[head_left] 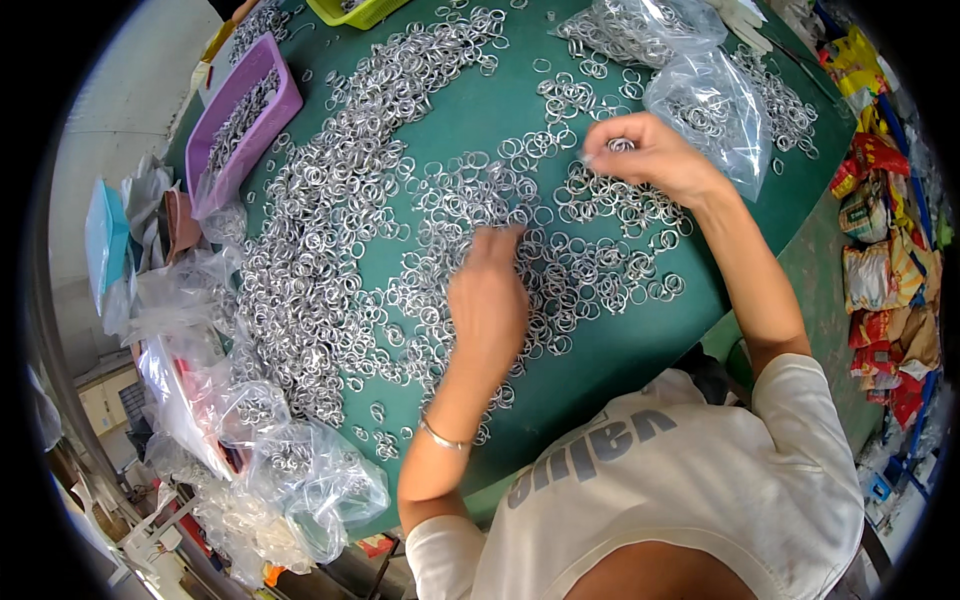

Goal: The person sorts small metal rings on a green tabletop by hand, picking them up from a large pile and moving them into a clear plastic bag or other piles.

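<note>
One shirt [660, 490], two hands [489, 300] [665, 160], countless rings [320, 225], one purple basket [277, 120]

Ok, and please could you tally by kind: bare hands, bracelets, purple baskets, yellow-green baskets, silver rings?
Hands: 2, left hand and right hand
Bracelet: 1
Purple basket: 1
Yellow-green basket: 1
Total: 5, without silver rings, too many to count

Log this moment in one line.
left hand: at metal rings | right hand: curled above rings | surface: green table | purple basket: upper left, holding metal pieces
</note>
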Action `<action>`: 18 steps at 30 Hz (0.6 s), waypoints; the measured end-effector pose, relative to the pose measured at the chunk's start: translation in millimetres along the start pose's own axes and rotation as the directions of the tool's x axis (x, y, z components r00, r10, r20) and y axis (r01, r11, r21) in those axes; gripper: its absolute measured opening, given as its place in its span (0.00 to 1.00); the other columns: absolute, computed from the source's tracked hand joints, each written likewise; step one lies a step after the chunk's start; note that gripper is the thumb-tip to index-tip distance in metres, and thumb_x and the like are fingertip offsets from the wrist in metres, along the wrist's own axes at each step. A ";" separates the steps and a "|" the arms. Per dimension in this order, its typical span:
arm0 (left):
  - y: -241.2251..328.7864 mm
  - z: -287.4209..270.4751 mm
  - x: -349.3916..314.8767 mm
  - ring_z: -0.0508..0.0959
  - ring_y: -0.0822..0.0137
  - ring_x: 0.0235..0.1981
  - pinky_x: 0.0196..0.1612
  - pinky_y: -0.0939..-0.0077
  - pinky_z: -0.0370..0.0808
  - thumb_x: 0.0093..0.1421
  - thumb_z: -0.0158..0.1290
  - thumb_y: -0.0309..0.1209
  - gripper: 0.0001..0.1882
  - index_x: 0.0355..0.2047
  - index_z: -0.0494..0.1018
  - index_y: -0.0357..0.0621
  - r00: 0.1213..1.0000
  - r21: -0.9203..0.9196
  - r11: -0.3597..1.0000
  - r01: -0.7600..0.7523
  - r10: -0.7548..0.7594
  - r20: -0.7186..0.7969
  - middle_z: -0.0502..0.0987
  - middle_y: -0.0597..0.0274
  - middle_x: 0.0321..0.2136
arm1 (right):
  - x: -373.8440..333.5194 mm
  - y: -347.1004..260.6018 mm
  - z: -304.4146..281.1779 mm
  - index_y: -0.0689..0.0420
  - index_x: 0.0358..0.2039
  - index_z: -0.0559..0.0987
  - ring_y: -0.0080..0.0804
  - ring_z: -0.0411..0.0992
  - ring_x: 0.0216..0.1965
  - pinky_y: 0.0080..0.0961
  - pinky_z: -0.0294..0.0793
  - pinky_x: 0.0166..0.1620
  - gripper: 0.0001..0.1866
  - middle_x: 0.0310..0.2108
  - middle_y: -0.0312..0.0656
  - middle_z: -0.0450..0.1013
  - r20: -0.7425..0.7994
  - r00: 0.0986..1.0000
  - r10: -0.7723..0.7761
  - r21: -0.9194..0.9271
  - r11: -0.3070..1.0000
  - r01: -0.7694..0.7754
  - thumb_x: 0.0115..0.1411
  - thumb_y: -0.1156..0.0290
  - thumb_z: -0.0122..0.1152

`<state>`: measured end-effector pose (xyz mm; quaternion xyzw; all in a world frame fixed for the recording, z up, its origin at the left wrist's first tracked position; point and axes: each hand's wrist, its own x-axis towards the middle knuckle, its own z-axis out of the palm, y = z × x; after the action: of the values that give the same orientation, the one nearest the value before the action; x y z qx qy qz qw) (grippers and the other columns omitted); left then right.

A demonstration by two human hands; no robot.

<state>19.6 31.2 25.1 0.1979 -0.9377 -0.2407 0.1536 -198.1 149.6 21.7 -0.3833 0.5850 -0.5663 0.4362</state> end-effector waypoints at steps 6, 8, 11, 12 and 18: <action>2.3 12.8 29.4 0.76 0.53 0.23 0.23 0.63 0.72 0.57 0.53 0.33 0.11 0.38 0.74 0.43 0.992 0.159 0.986 -0.058 0.039 0.122 0.74 0.55 0.29 | -9.6 14.3 -4.0 0.57 0.27 0.69 0.19 0.59 0.22 0.11 0.56 0.14 0.09 0.25 0.37 0.64 0.097 0.995 -0.032 0.869 0.490 -0.069 0.63 0.67 0.49; -1.4 24.6 22.2 0.76 0.54 0.23 0.23 0.64 0.72 0.57 0.53 0.33 0.10 0.37 0.74 0.44 0.986 0.220 0.972 -0.084 0.049 0.160 0.73 0.57 0.28 | -8.2 16.4 -1.5 0.55 0.24 0.66 0.17 0.54 0.16 0.13 0.52 0.12 0.12 0.16 0.32 0.56 0.010 0.991 0.131 0.866 0.495 -0.074 0.64 0.68 0.47; -0.2 28.4 0.5 0.76 0.57 0.22 0.23 0.65 0.73 0.54 0.53 0.29 0.08 0.35 0.74 0.43 0.972 0.231 0.958 -0.172 0.126 0.201 0.70 0.58 0.26 | -10.9 8.2 6.4 0.56 0.24 0.69 0.16 0.53 0.12 0.13 0.51 0.12 0.11 0.13 0.30 0.56 -0.007 0.976 0.217 0.779 0.614 -0.130 0.64 0.69 0.47; -0.1 25.9 -5.7 0.76 0.57 0.21 0.22 0.65 0.73 0.54 0.53 0.28 0.08 0.35 0.74 0.43 0.968 0.214 0.960 -0.180 0.134 0.212 0.70 0.58 0.26 | -12.2 3.8 11.1 0.57 0.27 0.71 0.15 0.53 0.12 0.13 0.52 0.12 0.09 0.13 0.30 0.57 -0.043 0.970 0.241 0.652 0.742 -0.155 0.64 0.69 0.47; 15.8 4.0 -41.2 0.75 0.60 0.23 0.22 0.68 0.72 0.47 0.51 0.20 0.17 0.40 0.73 0.41 0.941 0.055 0.975 -0.213 0.190 0.280 0.68 0.58 0.26 | -19.0 24.4 39.4 0.57 0.36 0.78 0.24 0.63 0.16 0.26 0.63 0.22 0.08 0.16 0.38 0.69 -0.013 0.961 -0.278 -0.539 0.811 0.228 0.57 0.69 0.58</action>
<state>49.4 63.9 21.8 0.0720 -0.9745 -0.2089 0.0382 -153.5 156.1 -0.3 -0.5373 0.6818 -0.4514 0.2064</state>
